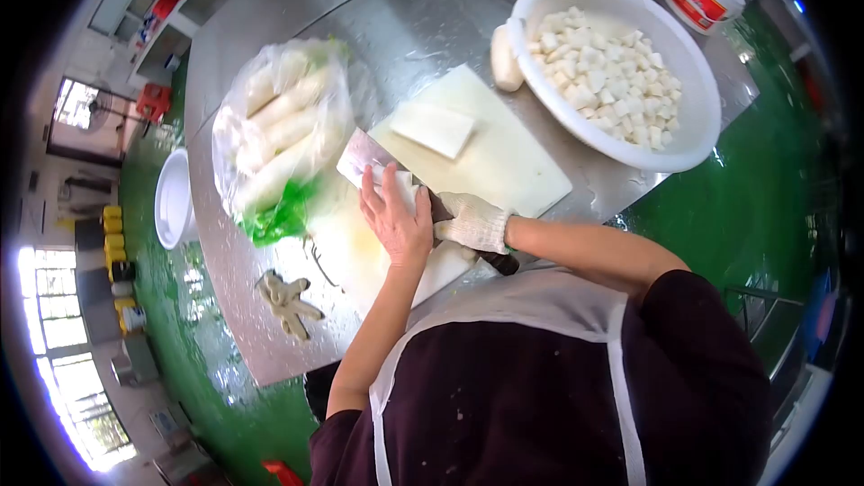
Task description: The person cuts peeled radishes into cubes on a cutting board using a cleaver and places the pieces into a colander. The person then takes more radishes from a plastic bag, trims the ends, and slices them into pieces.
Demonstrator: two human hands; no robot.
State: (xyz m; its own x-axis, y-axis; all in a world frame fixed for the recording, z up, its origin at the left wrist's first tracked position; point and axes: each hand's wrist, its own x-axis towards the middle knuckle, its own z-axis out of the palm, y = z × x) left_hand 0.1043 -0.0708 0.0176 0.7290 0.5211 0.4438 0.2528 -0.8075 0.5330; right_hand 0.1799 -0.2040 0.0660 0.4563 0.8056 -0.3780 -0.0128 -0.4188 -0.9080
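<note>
Steel tabletop (387, 22) beneath cutting board (522, 166). White basin (643, 160) of cubes right of board; bagged white vegetables (283, 130) left. Over board: right hand (472, 221), grip closed on cleaver (362, 151); left hand (399, 223) at cut pieces (408, 191), grip cannot be told.

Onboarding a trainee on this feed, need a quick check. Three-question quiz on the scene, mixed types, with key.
1. True or false: the left hand wears a glove.
2. The white pieces in the big white basin at upper right are cut as: a) long strips, b) round slices, c) cubes.
3. Fill in: the right hand grips the handle of a ____.

Key: 1. False, it is bare. 2. c. 3. Knife.
</note>
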